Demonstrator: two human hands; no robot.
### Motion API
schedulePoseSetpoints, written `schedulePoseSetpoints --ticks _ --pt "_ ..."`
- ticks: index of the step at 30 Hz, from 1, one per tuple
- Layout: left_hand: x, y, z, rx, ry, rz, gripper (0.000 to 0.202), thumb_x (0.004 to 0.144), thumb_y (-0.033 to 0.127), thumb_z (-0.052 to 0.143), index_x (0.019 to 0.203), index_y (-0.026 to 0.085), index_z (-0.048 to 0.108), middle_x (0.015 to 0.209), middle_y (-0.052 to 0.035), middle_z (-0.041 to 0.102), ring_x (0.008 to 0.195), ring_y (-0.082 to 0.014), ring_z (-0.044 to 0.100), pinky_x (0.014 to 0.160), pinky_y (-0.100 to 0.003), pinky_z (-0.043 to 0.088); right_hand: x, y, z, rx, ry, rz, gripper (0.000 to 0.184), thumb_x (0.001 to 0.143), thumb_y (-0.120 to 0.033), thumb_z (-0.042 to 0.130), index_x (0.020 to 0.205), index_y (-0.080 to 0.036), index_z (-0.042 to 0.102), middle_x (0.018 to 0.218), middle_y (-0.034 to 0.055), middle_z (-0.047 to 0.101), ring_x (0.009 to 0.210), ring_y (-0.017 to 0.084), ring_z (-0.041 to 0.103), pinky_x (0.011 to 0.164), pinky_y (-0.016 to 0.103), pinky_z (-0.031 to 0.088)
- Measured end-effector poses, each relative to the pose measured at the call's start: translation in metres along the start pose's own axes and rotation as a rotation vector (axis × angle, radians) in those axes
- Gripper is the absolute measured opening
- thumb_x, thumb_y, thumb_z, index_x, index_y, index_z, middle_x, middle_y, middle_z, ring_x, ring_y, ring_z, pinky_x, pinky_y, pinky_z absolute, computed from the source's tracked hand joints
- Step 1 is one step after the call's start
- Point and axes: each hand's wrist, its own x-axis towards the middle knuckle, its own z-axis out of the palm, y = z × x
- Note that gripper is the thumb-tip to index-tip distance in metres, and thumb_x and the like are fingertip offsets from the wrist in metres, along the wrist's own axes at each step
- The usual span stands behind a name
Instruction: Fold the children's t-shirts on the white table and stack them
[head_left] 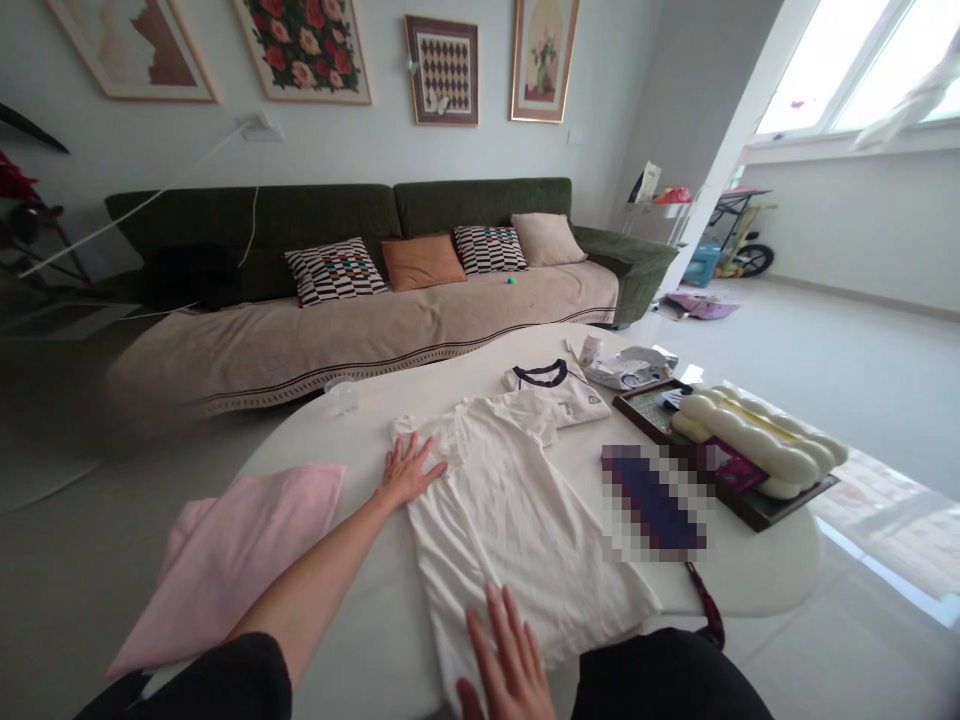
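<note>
A white T-shirt [517, 500] lies spread over the low white table [360, 610], its neck end away from me and its hem near my lap. My left hand [409, 470] rests flat near the shirt's upper left, fingers spread. Close to the hem, my right hand [506, 660] touches the fabric with its fingers stretched out; its lower part is cut off by the frame. Beyond the shirt sits a folded white top with a dark collar [574, 400], partly covered by the T-shirt's sleeve. Left of my forearm, a pink cloth [240, 550] hangs over the table edge.
At right, a dark tray [757, 515] holds a cream puffy tissue-box-like object [765, 435]. A pixelated item [656, 500] lies beside it. A crumpled silvery package [634, 367] and a small white bottle [591, 350] stand behind. A green sofa [480, 200] lines the wall.
</note>
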Motion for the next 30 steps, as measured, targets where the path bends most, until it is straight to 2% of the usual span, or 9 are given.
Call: schedulePoseSetpoints --ticks 2,5,7,10,13,15,19,26,30 --pt "-0.001 0.000 0.000 -0.002 0.005 -0.001 0.073 0.074 0.070 0.030 0.137 0.034 0.022 0.147 -0.0039 0.011 0.132 -0.0350 0.005 0.101 -0.054 0.010 0.000 -0.006 0.024 -0.046 -0.178 -0.145 0.055 0.076 -0.048 0.050 0.129 -0.032 0.041 0.128 0.0047 0.047 0.113 0.034 0.046 0.086 0.049 0.042" --pt "-0.003 0.000 -0.001 -0.005 0.020 0.003 0.070 0.076 0.068 0.032 0.136 0.033 0.024 0.146 -0.0036 0.014 0.132 -0.0337 0.007 0.101 -0.055 0.010 -0.009 -0.010 0.054 -0.117 -0.280 -0.130 0.069 0.078 -0.048 0.048 0.137 -0.031 0.017 0.134 0.0035 0.038 0.118 0.035 0.040 0.089 0.055 0.037" --pt "-0.002 -0.002 -0.003 -0.004 0.033 0.008 0.069 0.076 0.067 0.032 0.136 0.034 0.025 0.146 -0.0028 0.014 0.132 -0.0328 0.006 0.101 -0.056 0.010 -0.018 -0.011 0.069 -0.153 -0.293 -0.115 0.068 0.081 -0.045 0.043 0.138 -0.030 0.009 0.136 0.0037 0.034 0.121 0.034 0.036 0.092 0.054 0.035" --pt "0.001 -0.010 -0.010 -0.001 0.016 0.017 0.068 0.076 0.067 0.032 0.136 0.035 0.025 0.146 -0.0020 0.014 0.133 -0.0316 0.006 0.100 -0.058 0.009 -0.025 -0.008 0.077 -0.148 -0.329 -0.273 0.067 0.083 -0.040 0.044 0.138 -0.030 0.006 0.132 0.0055 0.040 0.115 0.031 0.045 0.086 0.046 0.043" --pt "0.006 -0.018 -0.019 0.017 -0.034 0.026 0.067 0.076 0.067 0.034 0.135 0.036 0.025 0.146 -0.0017 0.017 0.132 -0.0316 0.008 0.100 -0.059 0.006 -0.012 -0.003 0.059 -0.111 -0.353 -0.361 0.069 0.081 -0.037 0.049 0.137 -0.034 0.008 0.128 0.0046 0.046 0.109 0.028 0.051 0.078 0.040 0.048" --pt "0.009 -0.015 -0.022 0.049 -0.047 0.022 0.066 0.076 0.065 0.034 0.135 0.035 0.027 0.145 -0.0029 0.018 0.132 -0.0317 0.008 0.100 -0.059 0.004 0.008 0.002 0.033 -0.107 -0.362 -0.294 0.069 0.080 -0.037 0.049 0.138 -0.033 0.011 0.135 0.0048 0.035 0.117 0.031 0.043 0.082 0.044 0.046" --pt "0.010 0.014 -0.008 0.060 0.028 0.071 0.060 0.082 0.057 0.030 0.136 0.031 0.027 0.146 -0.0046 0.014 0.133 -0.0289 0.007 0.101 -0.056 0.007 0.041 0.010 -0.006 -0.090 -0.440 -0.197 0.064 0.079 -0.034 0.050 0.136 -0.034 0.021 0.142 0.0016 0.018 0.126 0.033 0.027 0.091 0.052 0.038" --pt "0.007 0.060 0.021 -0.013 0.076 0.016 0.059 0.081 0.060 0.031 0.134 0.034 0.029 0.146 -0.0051 0.015 0.132 -0.0331 0.008 0.098 -0.060 0.009 0.026 0.016 0.022 -0.033 -0.459 -0.210 0.065 0.078 -0.033 0.052 0.136 -0.029 0.024 0.138 0.0022 0.031 0.125 0.029 0.031 0.096 0.048 0.035" --pt "0.008 0.059 0.008 -0.080 0.038 -0.002 0.057 0.079 0.056 0.040 0.131 0.034 0.035 0.145 -0.0054 0.019 0.131 -0.0343 0.010 0.098 -0.060 0.010 0.045 0.031 0.001 0.073 -0.430 -0.273 0.046 0.078 -0.035 0.050 0.123 -0.025 0.047 0.129 0.0048 0.047 0.117 0.026 0.044 0.091 0.038 0.042"
